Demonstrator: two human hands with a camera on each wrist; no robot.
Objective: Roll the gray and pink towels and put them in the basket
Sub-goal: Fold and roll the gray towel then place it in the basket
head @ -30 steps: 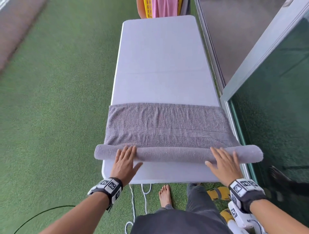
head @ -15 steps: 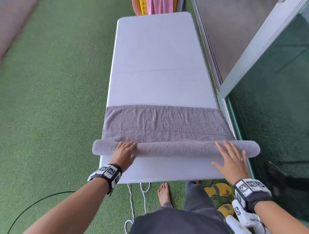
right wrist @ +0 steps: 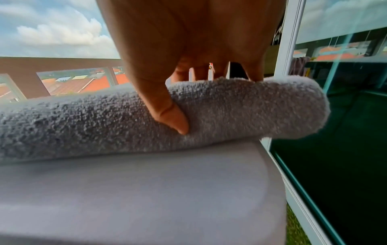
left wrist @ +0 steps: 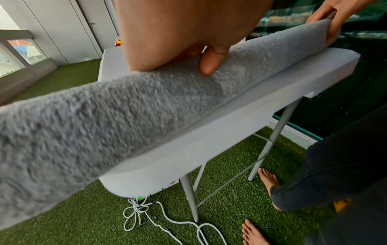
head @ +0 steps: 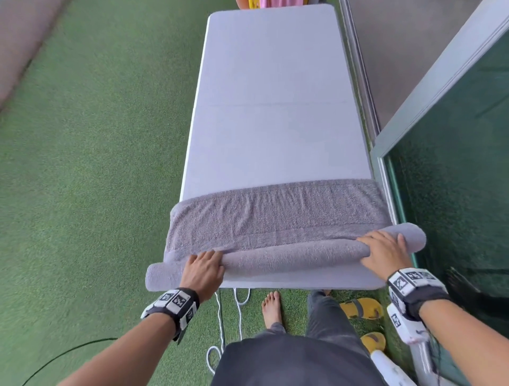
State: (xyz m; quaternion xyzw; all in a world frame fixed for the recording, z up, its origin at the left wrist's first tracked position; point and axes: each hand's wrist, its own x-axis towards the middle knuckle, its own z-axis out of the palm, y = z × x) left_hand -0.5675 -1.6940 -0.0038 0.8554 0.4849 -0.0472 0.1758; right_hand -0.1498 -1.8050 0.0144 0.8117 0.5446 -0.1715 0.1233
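My left hand [head: 203,271] grips rolled part of gray towel [head: 275,220], thumb underneath. My right hand [head: 381,254] grips roll's other end. Roll lies at worktop [head: 275,96] near edge; flat remainder beyond fingers. Pink towel [head: 275,3] far past worktop end.

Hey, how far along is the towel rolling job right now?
Done: the near part of the gray towel is already a roll along the table edge. In hand: the left hand and right hand grip that roll, thumbs pressed into it. Left: the flat stretch beyond, then the pink towel, barely visible past the far end; whether a basket holds it I cannot tell.
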